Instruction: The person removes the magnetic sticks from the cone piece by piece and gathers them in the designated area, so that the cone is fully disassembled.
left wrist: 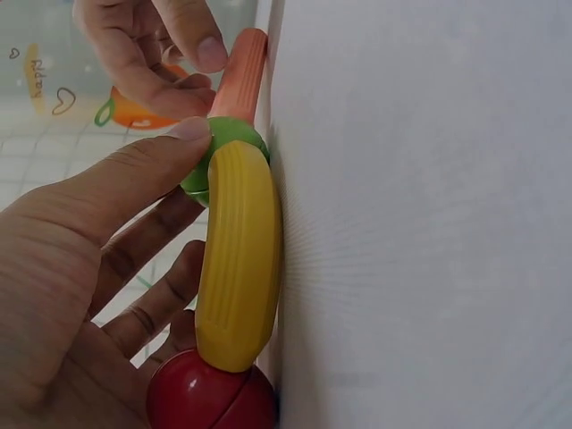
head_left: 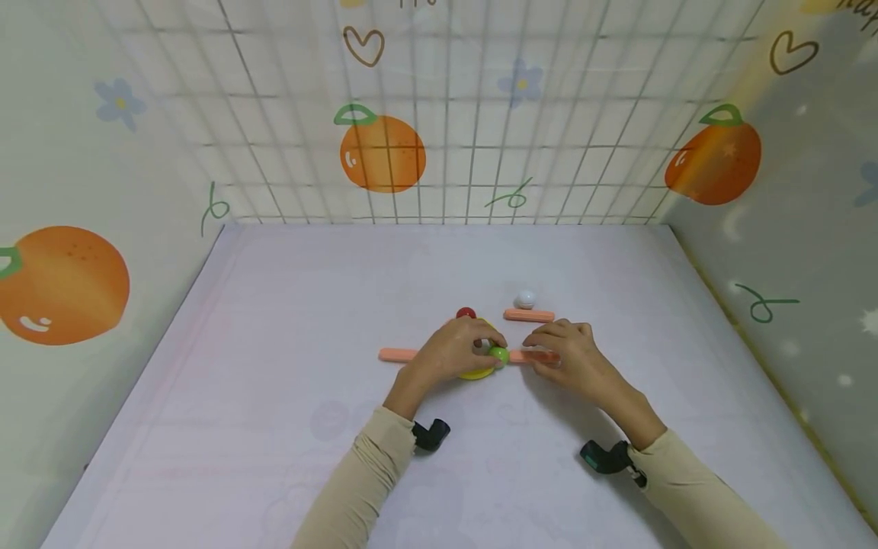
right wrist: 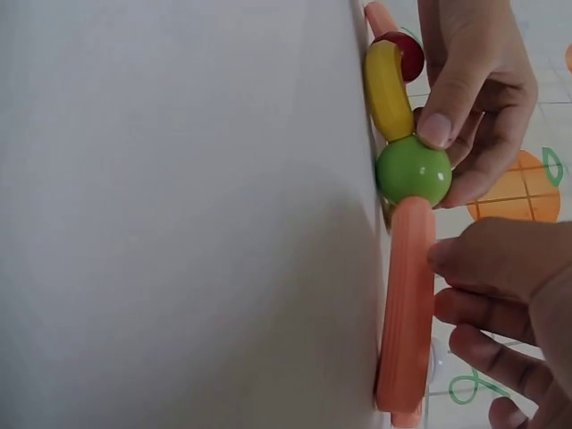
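My left hand (head_left: 456,347) pinches a glossy green ball (right wrist: 414,170) between thumb and fingers. A ridged orange stick (right wrist: 409,308) runs out from one side of that ball. On its other side, a curved yellow piece (left wrist: 239,259) links it to a red ball (left wrist: 210,393), as the left wrist view shows. My right hand (head_left: 576,358) is over the orange stick, its loosely bent thumb and fingers astride it with the tips right at its upper edge. In the head view, the left hand hides much of the yellow part.
Another orange stick (head_left: 396,355) sticks out to the left of my left hand. Behind my right hand lie a loose orange stick (head_left: 528,315) and a white ball (head_left: 526,299). A white wire grid (head_left: 473,168) stands behind the table (head_left: 288,290).
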A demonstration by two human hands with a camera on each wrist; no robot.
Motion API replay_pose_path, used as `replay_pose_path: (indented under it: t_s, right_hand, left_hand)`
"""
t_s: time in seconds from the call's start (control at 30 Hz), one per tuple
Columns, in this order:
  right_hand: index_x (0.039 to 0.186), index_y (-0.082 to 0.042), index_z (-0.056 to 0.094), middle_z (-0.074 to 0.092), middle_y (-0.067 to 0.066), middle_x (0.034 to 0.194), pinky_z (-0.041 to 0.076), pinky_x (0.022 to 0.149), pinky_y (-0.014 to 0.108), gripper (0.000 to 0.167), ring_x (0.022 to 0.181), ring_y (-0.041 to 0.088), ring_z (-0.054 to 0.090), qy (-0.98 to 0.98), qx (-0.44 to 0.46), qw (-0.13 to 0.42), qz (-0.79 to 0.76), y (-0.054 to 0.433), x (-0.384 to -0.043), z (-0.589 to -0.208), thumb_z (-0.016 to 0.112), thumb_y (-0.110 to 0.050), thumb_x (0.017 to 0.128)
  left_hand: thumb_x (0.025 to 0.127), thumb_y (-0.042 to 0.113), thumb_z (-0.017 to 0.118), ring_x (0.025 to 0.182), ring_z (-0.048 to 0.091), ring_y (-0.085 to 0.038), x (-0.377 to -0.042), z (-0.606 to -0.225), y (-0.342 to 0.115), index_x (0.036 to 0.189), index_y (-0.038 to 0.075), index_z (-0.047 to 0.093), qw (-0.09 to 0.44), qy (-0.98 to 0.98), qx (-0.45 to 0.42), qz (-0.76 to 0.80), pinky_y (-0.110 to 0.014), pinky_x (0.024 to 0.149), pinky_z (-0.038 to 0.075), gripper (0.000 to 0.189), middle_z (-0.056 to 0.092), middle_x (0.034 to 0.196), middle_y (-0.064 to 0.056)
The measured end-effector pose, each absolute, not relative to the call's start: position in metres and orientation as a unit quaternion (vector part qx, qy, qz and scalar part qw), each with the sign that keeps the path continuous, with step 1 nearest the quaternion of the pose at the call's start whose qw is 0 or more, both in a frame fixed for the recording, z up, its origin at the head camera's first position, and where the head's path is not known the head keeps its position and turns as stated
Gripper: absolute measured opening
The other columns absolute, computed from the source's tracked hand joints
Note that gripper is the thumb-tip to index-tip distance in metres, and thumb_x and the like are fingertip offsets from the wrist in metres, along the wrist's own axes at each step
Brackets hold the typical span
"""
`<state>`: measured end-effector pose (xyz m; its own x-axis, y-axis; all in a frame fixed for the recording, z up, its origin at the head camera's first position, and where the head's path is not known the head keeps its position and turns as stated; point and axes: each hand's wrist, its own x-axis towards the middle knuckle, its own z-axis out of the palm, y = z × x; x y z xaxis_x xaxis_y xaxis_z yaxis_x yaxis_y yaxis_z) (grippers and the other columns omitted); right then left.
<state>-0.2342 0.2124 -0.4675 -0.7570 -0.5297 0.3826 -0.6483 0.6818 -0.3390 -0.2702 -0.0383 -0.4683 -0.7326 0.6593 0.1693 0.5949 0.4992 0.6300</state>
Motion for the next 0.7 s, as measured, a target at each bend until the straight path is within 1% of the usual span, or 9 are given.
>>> replay_pose_path:
  t_s: [0.13, 0.27, 0.47, 0.6, 0.7]
  right_hand:
    - [0.098, -0.01, 0.075, 0.07, 0.003, 0.104, 0.032, 0.076, 0.045, 0.028, 0.096, 0.027, 0.063, -0.902, 0.339, 0.146, 0.224, 0.2116, -0.2357, -0.4695, 0.088, -0.005, 0.073]
    - [0.093, -0.012, 0.074, 0.07, 0.002, 0.1, 0.033, 0.076, 0.045, 0.026, 0.098, 0.024, 0.064, -0.897, 0.352, 0.161, 0.212, 0.2108, -0.2377, -0.4733, 0.089, -0.005, 0.073]
    - [0.09, -0.015, 0.075, 0.071, -0.001, 0.096, 0.035, 0.076, 0.046, 0.024, 0.094, 0.017, 0.064, -0.902, 0.353, 0.176, 0.176, 0.21, -0.2386, -0.4758, 0.09, -0.008, 0.072]
    - [0.089, -0.016, 0.076, 0.071, -0.001, 0.097, 0.037, 0.079, 0.05, 0.025, 0.097, 0.018, 0.063, -0.909, 0.351, 0.177, 0.14, 0.2087, -0.2391, -0.4745, 0.092, -0.011, 0.071]
    - [0.088, -0.015, 0.076, 0.071, -0.002, 0.093, 0.037, 0.078, 0.05, 0.025, 0.096, 0.019, 0.063, -0.905, 0.361, 0.185, 0.13, 0.2085, -0.24, -0.4745, 0.093, -0.012, 0.069]
  left_hand:
    - [0.086, 0.025, 0.081, 0.087, 0.06, -0.01, -0.2702, -0.4685, -0.0377, 0.107, 0.018, 0.078, 0.047, 0.866, 0.361, 0.344, -0.021, 0.075, 0.049, 0.022, 0.07, 0.106, 0.01]
    - [0.087, 0.025, 0.081, 0.087, 0.06, -0.009, -0.2696, -0.4683, -0.0379, 0.107, 0.019, 0.077, 0.051, 0.866, 0.358, 0.344, -0.021, 0.075, 0.049, 0.022, 0.07, 0.107, 0.01]
    - [0.087, 0.026, 0.081, 0.088, 0.061, -0.009, -0.2698, -0.4697, -0.0387, 0.108, 0.02, 0.077, 0.051, 0.866, 0.36, 0.343, -0.02, 0.076, 0.049, 0.022, 0.069, 0.108, 0.011]
    - [0.087, 0.027, 0.081, 0.088, 0.06, -0.008, -0.2694, -0.469, -0.0392, 0.108, 0.021, 0.077, 0.049, 0.869, 0.358, 0.338, -0.019, 0.076, 0.048, 0.022, 0.068, 0.108, 0.013]
    - [0.087, 0.028, 0.081, 0.087, 0.06, -0.008, -0.2679, -0.4682, -0.0394, 0.107, 0.023, 0.077, 0.046, 0.873, 0.351, 0.334, -0.02, 0.074, 0.048, 0.022, 0.068, 0.107, 0.015]
